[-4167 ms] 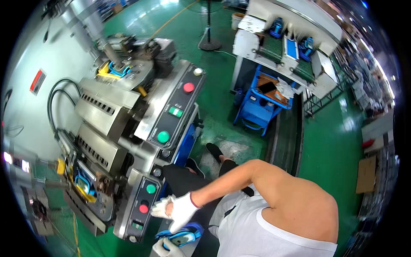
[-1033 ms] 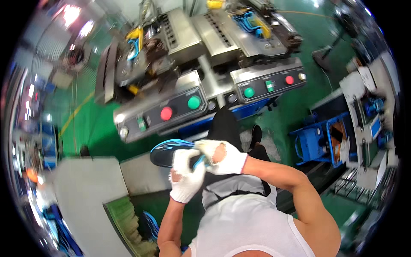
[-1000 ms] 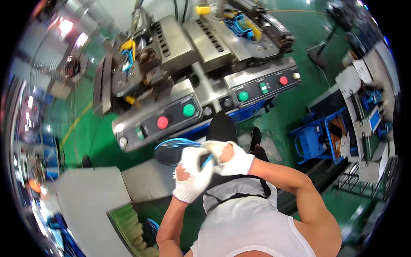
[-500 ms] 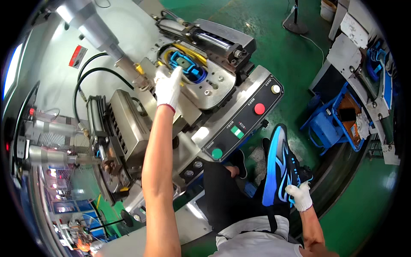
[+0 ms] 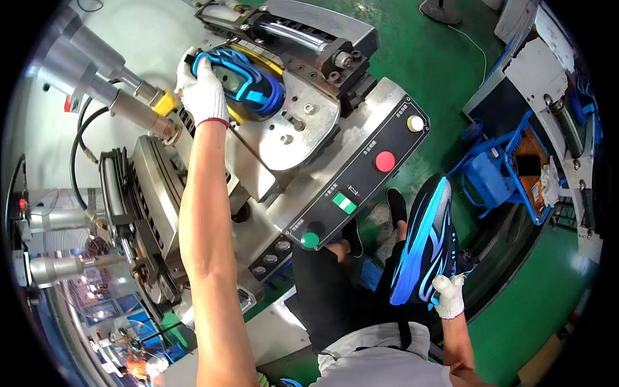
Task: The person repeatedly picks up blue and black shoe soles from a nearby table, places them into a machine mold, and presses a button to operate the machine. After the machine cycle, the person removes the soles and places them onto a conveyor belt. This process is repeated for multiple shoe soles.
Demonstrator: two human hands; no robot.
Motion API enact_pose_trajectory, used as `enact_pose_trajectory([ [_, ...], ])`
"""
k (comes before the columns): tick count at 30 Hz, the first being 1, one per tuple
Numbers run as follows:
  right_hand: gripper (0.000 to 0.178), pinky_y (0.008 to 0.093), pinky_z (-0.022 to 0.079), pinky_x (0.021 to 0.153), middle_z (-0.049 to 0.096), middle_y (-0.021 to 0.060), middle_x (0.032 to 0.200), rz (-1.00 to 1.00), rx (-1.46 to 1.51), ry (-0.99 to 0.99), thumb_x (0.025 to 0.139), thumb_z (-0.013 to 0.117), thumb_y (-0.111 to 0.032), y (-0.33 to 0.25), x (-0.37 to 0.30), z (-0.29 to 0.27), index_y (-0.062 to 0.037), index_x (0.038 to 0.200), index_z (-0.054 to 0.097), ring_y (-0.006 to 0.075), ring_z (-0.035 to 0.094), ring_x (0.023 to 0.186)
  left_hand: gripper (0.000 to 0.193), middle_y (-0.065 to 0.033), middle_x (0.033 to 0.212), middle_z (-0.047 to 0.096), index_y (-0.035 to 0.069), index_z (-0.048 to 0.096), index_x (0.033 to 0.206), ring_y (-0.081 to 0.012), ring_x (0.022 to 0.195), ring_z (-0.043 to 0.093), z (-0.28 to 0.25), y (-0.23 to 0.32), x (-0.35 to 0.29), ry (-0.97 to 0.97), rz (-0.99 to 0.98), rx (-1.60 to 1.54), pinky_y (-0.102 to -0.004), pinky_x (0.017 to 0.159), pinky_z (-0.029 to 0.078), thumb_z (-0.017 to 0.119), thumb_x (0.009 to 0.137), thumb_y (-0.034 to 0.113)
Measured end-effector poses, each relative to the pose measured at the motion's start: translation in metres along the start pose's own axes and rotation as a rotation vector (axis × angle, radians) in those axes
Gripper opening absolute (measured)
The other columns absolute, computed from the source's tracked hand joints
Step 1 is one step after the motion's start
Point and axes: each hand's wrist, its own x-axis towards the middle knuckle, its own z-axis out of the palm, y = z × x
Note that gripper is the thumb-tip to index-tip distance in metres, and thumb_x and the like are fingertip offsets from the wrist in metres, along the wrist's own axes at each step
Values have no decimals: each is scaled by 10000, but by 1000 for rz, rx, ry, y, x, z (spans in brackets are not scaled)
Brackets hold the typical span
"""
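My left hand (image 5: pixel 202 90), in a white knit glove, grips the top of a blue and black sports shoe (image 5: pixel 251 84). That shoe sits in the metal cradle of a press machine (image 5: pixel 284 155), between yellow pads (image 5: pixel 261 57). Its fingers reach over the collar and light-blue laces; the fingertips on the far side are partly hidden. Down at the right, beside my leg, my right hand (image 5: pixel 449 294), also gloved, is closed on the heel end of a second sports shoe (image 5: pixel 425 238), black with a blue gradient sole edge, toe pointing away from me.
A control panel (image 5: pixel 361 174) with red, green and white buttons runs along the machine's near edge. Steel cylinders (image 5: pixel 113 97) slant in from the left. On the right stand a blue stool (image 5: pixel 493 184) with a tray on it and a workbench (image 5: pixel 538 71).
My left hand has gone from hovering beside the cradle to gripping the shoe in it, and that shoe now looks raised. My view has shifted; the right hand keeps its shoe.
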Motion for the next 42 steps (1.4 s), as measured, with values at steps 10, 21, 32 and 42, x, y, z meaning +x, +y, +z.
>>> enact_pose_trajectory([
  [10, 554, 334, 543, 1010, 689, 48, 1262, -528, -157, -34, 891, 806, -87, -77, 29, 74, 4, 1405, 619, 148, 671, 1108, 363, -162, 1266, 724, 22, 619, 1375, -321, 1232, 663, -230, 115, -169, -344, 559, -356, -532, 1145, 452, 577, 1020, 85],
  [21, 796, 378, 567, 957, 747, 206, 1210, -801, -1173, -421, 801, 883, -489, -272, 81, 451, 95, 1298, 668, 270, 722, 1083, 425, -133, 1198, 721, 111, 756, 1224, -386, 1221, 662, -354, 14, -404, -1003, -100, -193, -538, 1204, 438, 673, 818, 15],
  [32, 684, 438, 548, 1050, 688, 256, 1354, -1062, -1954, -207, 771, 727, -479, -200, 212, 559, 11, 1247, 707, 380, 677, 1251, 492, -162, 1291, 673, 115, 723, 1311, -415, 1320, 588, -369, -27, -413, -1010, -145, -344, -614, 1248, 347, 620, 832, 157],
  [42, 791, 445, 434, 1184, 599, 291, 1466, -1492, -1425, -191, 946, 648, -560, -153, 132, 465, 15, 1480, 542, 419, 638, 1300, 408, -145, 1257, 705, 97, 733, 1266, -393, 1295, 618, -357, -9, -415, -951, -124, -290, -586, 1217, 386, 710, 860, 73],
])
